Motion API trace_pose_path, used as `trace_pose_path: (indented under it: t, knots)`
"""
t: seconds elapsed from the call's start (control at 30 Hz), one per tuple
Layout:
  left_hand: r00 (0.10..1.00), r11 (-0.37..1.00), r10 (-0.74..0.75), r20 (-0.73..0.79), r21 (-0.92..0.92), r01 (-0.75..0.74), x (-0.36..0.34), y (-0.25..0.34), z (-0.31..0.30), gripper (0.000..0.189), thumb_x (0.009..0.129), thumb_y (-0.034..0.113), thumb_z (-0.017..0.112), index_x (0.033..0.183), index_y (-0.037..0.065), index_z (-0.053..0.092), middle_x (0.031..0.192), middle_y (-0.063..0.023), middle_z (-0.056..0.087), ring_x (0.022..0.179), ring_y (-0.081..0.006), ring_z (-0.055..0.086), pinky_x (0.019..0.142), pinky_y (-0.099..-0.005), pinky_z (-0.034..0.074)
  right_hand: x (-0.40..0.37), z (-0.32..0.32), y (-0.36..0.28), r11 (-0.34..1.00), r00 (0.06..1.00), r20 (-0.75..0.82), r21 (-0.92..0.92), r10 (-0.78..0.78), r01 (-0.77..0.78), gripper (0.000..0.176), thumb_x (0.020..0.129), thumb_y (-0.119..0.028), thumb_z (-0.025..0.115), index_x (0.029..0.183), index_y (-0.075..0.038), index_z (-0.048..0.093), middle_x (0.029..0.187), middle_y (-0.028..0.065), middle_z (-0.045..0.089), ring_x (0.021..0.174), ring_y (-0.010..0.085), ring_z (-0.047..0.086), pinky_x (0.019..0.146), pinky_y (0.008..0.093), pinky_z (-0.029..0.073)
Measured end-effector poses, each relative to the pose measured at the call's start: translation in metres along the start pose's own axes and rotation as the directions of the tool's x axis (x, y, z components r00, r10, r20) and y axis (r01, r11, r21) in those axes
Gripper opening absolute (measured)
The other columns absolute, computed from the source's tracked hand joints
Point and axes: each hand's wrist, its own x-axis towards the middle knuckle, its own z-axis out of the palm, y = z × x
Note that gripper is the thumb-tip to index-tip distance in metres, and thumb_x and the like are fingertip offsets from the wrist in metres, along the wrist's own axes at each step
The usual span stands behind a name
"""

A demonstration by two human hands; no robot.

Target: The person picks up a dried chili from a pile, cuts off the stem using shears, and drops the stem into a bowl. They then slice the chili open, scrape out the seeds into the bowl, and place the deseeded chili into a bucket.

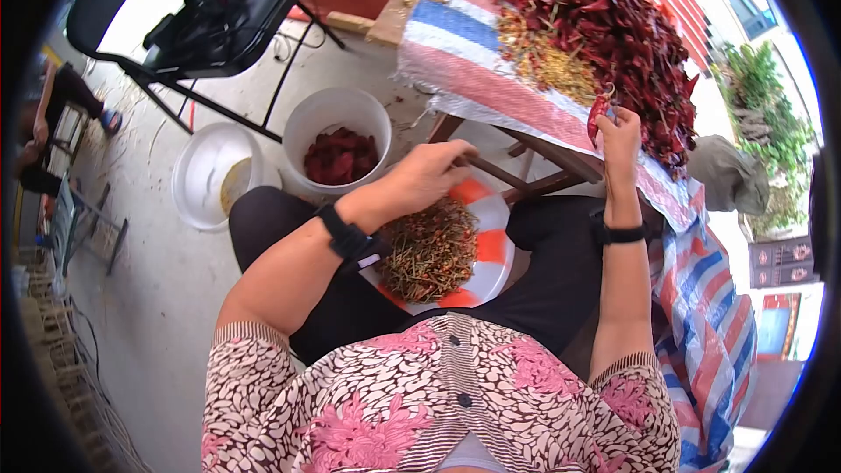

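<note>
My left hand point(427, 177) is over a red-and-white basin point(495, 250) between my knees. Its fingers are curled together, and whatever they may hold is too small to tell. Thin brownish-green stems with reddish bits point(429, 254) fill much of the basin. At the edge of the striped sheet point(473, 79), my right hand point(620, 136) pinches a dried red chili point(598, 116). Just beyond it lies a large heap of dark red dried chilies point(604, 26), with loose yellow seeds point(556, 66) beside them.
Left of the basin stand a white bucket point(337, 105) with red pieces inside and a pale round container point(197, 180). A black folding chair point(254, 48) with dark items is at upper left. Another person's arm and legs point(66, 101) show at far left.
</note>
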Motion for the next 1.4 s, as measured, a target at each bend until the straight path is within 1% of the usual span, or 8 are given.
trace_pose_path:
  t: [0.2, 0.27, 0.77, 0.87, 0.93, 1.1, 1.3, 1.4]
  knots:
    - [0.984, 0.942, 0.061, -0.165, -0.315, -0.111, 0.004, -0.001, 0.029, 0.029, 0.097, 0.021, 0.054, 0.115, -0.002, 0.054, 0.092, -0.0164, 0.064, 0.087, -0.0193, 0.060, 0.079, -0.0321, 0.048, -0.149, 0.040, -0.084, 0.973, 0.905, 0.423, 0.222, -0.041, -0.060, 0.016, 0.082, -0.007, 0.066, 0.096, -0.001, 0.059, 0.084, 0.0015, 0.061, 0.072, 0.0079, 0.054, 0.069, 0.0240, 0.047]
    - [0.999, 0.941, 0.027, -0.031, -0.337, -0.036, 0.006, 0.004, 0.021, 0.033, 0.101, 0.027, 0.048, 0.122, 0.002, 0.051, 0.099, -0.0014, 0.058, 0.088, -0.0076, 0.052, 0.078, -0.0251, 0.047, -0.171, 0.054, -0.083, 0.989, 0.901, 0.429, 0.148, -0.058, -0.006, 0.014, 0.082, -0.005, 0.065, 0.094, -0.001, 0.059, 0.083, 0.0034, 0.063, 0.074, 0.0072, 0.056, 0.068, 0.0246, 0.047]
    - [1.000, 0.958, 0.024, -0.017, -0.284, -0.028, -0.015, 0.013, 0.015, 0.030, 0.102, 0.023, 0.045, 0.125, 0.003, 0.050, 0.088, -0.0026, 0.058, 0.075, -0.0071, 0.054, 0.066, -0.0259, 0.050, -0.175, 0.045, -0.108, 0.808, 0.845, 0.534, 0.492, 0.013, -0.323, 0.018, 0.089, -0.012, 0.068, 0.104, -0.002, 0.066, 0.095, -0.0017, 0.060, 0.088, 0.0043, 0.054, 0.080, 0.0204, 0.044]
    - [0.998, 0.972, 0.031, -0.050, -0.231, -0.042, -0.019, 0.019, 0.012, 0.029, 0.102, 0.023, 0.046, 0.123, 0.004, 0.052, 0.086, -0.0018, 0.057, 0.072, -0.0069, 0.052, 0.062, -0.0250, 0.048, -0.178, 0.055, -0.092, 0.821, 0.876, 0.478, 0.525, -0.069, -0.222, 0.018, 0.085, -0.009, 0.071, 0.102, -0.005, 0.067, 0.096, -0.0002, 0.061, 0.085, 0.0066, 0.056, 0.077, 0.0228, 0.046]
    - [0.997, 0.986, 0.060, -0.055, -0.154, -0.068, -0.018, 0.010, 0.012, 0.028, 0.102, 0.023, 0.047, 0.120, 0.003, 0.053, 0.084, -0.0007, 0.055, 0.071, -0.0070, 0.051, 0.060, -0.0240, 0.046, -0.181, 0.055, -0.097, 0.926, 0.892, 0.295, 0.270, -0.342, 0.265, 0.021, 0.081, -0.004, 0.072, 0.101, -0.007, 0.067, 0.096, 0.0014, 0.061, 0.080, 0.0086, 0.057, 0.071, 0.0237, 0.047]
    - [0.988, 0.873, -0.148, 0.036, -0.465, 0.148, -0.023, 0.000, 0.015, 0.025, 0.102, 0.027, 0.047, 0.110, 0.005, 0.056, 0.078, 0.0040, 0.049, 0.065, -0.0035, 0.042, 0.053, -0.0196, 0.035, -0.189, 0.059, -0.103, 0.733, 0.693, 0.285, 0.054, -0.662, 0.678, 0.030, 0.068, 0.007, 0.069, 0.092, -0.009, 0.063, 0.093, 0.0020, 0.061, 0.060, 0.0131, 0.056, 0.055, 0.0274, 0.047]
    - [0.989, 0.851, -0.024, 0.144, -0.516, 0.096, -0.027, 0.024, 0.005, 0.026, 0.103, 0.032, 0.045, 0.099, 0.008, 0.054, 0.071, 0.0072, 0.038, 0.060, -0.0022, 0.033, 0.051, -0.0181, 0.027, -0.188, 0.062, -0.095, 0.888, 0.929, 0.299, 0.456, -0.219, 0.062, 0.020, 0.094, -0.017, 0.062, 0.081, -0.007, 0.052, 0.065, 0.0030, 0.056, 0.053, 0.0057, 0.046, 0.046, 0.0240, 0.036]
    - [0.984, 0.866, 0.068, 0.163, -0.499, 0.022, -0.029, 0.027, 0.001, 0.027, 0.103, 0.032, 0.044, 0.099, 0.008, 0.054, 0.071, 0.0074, 0.038, 0.061, -0.0020, 0.033, 0.052, -0.0180, 0.028, -0.190, 0.050, -0.112, 0.581, 0.821, 0.569, 0.657, 0.035, -0.480, 0.016, 0.097, -0.022, 0.058, 0.087, -0.010, 0.054, 0.065, 0.0018, 0.056, 0.046, 0.0030, 0.037, 0.042, 0.0184, 0.027]
